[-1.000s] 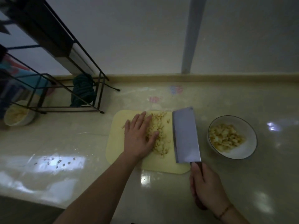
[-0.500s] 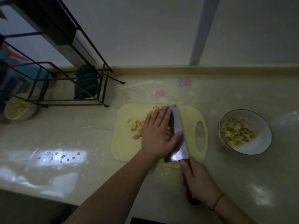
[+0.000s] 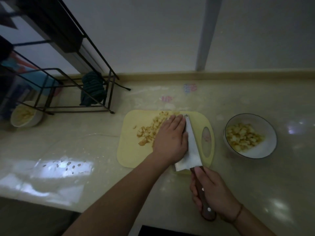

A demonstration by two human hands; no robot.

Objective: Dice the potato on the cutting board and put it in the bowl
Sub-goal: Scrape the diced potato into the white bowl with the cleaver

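A yellow cutting board lies on the counter with diced potato piled on its middle. My left hand lies flat with straight fingers over the pile, pressing potato against the cleaver's blade. My right hand grips the cleaver's wooden handle just off the board's near edge. The blade stands tilted on the board beside my left hand. A white bowl right of the board holds diced potato.
A black wire rack with a dark cloth stands at the back left. Under it sits a second bowl of food. Small scraps lie on the counter left of the board.
The cleaver went from lying flat on the board's right to standing tilted against the pile. My left hand moved right with the potato up to the blade. The camera came closer.
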